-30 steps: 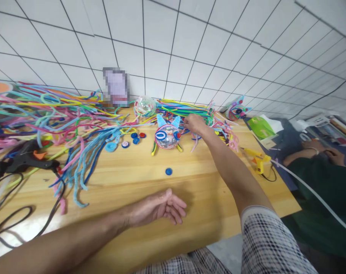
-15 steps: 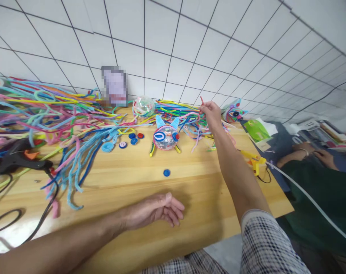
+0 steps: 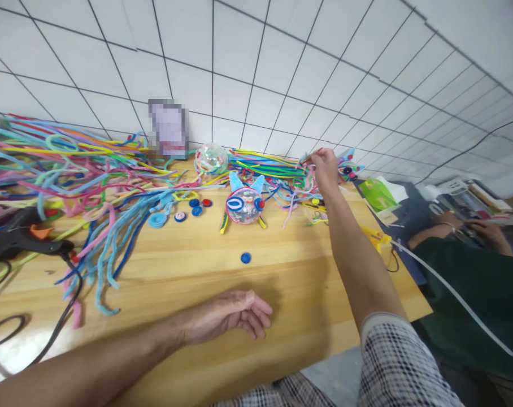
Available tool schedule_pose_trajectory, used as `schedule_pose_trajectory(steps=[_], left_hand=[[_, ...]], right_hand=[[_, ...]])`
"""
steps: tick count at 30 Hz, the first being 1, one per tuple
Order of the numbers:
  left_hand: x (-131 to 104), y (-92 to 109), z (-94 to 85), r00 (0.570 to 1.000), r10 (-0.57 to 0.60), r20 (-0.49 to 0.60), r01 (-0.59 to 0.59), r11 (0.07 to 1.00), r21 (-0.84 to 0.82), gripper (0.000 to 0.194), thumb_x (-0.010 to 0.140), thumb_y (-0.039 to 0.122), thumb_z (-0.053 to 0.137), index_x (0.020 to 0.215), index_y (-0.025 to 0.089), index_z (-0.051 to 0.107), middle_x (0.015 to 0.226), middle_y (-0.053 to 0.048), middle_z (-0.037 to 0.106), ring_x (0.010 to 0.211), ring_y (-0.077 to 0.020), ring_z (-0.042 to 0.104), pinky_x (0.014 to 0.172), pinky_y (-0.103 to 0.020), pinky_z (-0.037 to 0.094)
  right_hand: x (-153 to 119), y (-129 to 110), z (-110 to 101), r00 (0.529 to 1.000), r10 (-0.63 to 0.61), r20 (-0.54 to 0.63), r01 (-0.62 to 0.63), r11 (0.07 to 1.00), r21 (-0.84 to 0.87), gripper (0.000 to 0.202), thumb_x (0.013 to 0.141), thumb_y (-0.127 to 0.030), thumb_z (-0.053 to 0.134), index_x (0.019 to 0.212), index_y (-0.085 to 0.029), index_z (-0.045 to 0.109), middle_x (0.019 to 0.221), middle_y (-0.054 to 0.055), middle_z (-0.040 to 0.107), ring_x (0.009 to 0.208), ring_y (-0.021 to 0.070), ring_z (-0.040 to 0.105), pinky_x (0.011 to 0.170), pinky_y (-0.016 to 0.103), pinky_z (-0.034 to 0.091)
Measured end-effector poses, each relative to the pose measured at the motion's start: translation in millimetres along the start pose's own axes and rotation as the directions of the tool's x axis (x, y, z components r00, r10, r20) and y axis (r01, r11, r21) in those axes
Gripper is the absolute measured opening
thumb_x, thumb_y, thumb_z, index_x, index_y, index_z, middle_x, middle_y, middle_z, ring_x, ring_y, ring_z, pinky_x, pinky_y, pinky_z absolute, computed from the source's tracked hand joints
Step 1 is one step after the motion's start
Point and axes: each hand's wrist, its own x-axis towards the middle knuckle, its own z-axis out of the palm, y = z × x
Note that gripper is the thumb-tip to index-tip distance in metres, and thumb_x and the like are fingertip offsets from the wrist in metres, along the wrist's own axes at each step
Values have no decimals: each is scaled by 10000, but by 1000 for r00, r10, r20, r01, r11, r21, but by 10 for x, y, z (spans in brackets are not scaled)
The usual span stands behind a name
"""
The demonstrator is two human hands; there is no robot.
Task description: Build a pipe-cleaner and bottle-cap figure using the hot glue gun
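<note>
My right hand (image 3: 325,167) reaches to the back of the table, its fingers pinched on a short red pipe cleaner (image 3: 318,151) above a pile of pipe cleaners (image 3: 273,168). Nearer the front, my left hand (image 3: 243,314) rests with loosely curled, parted fingers and nothing in them. Beyond it lies a blue coil disc (image 3: 246,258). A clear ball figure (image 3: 243,204) with light blue ears, coil eyes and yellow-and-green legs stands mid-table. Several coil discs (image 3: 196,211) lie to its left.
Black glue gun (image 3: 31,240) and cord are at left, by heaped pipe cleaners (image 3: 108,243). Behind stand a clear ball (image 3: 211,159) and a pixelated panel (image 3: 170,129). At right are another figure (image 3: 350,168), a yellow glue gun (image 3: 379,240) and a seated person (image 3: 464,282).
My right hand has shifted slightly right, keeping its pinch, and the red pipe cleaner now points more to the side. The left hand stays almost still.
</note>
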Motion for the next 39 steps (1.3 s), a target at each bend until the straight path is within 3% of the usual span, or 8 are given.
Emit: schedule_pose_trajectory(steps=[5,8,11,17,23,28,36,39], left_hand=[[-10,-1,7,1000,-1,10,1,1000,1,584,906,671,799,1152,142,826,1090,-120,807,924,-175,779,879,-299,585],[-10,3,7,1000,-2,5,2,1000,6,578,908,665,800,1163,146,826,1098,-119,806,925,-171,778,881,-297,583],[-3,1,1,1000,-6,7,6,1000,8,581,900,668,806,1162,150,827,1099,-119,807,929,-176,781,878,-297,583],[11,-2,5,1000,-5,9,5,1000,20,583,857,663,852,1149,158,832,1095,-115,812,926,-175,780,888,-298,585],[16,23,28,1000,-19,-2,19,1000,19,583,816,661,888,1120,167,836,1067,-106,818,909,-175,783,863,-290,585],[17,37,37,1000,-19,-2,19,1000,17,561,820,632,898,1112,156,834,1055,-113,818,900,-178,775,858,-293,581],[24,24,24,1000,-11,10,11,1000,15,527,861,598,878,1122,145,820,1065,-114,807,916,-178,764,877,-307,572],[28,16,25,1000,-10,19,10,1000,12,517,871,589,874,1124,143,815,1071,-111,802,919,-176,759,885,-314,568]], right_hand=[[-31,99,-146,981,-188,-47,145,874,-465,173,909,-252,529,953,-235,695,930,42,776,932,237,726,926,407,573],[-65,114,-175,970,-234,70,224,739,-635,228,904,-244,541,967,-229,759,995,89,803,1010,283,725,987,449,553],[-109,89,-121,958,-183,220,283,725,-628,220,903,-297,598,984,-230,792,1046,98,823,1016,290,730,985,439,562],[-172,-23,3,962,-92,257,236,754,-613,293,934,-321,580,1041,-201,826,1075,86,845,1019,278,750,975,416,564],[-264,-10,185,817,69,573,393,661,-639,336,919,-236,576,1118,-206,846,1133,68,853,1102,277,767,1036,402,569],[-223,60,346,832,18,555,413,647,-641,548,900,-160,562,1425,-185,718,1485,110,722,1389,327,649,1231,501,469],[-185,92,463,812,5,583,448,634,-630,358,855,-135,578,1050,-251,854,1147,42,850,1108,278,757,1042,412,571],[-241,139,558,790,26,613,466,623,-628,337,879,-171,617,1098,-271,853,1163,42,848,1109,280,754,1025,400,562]])
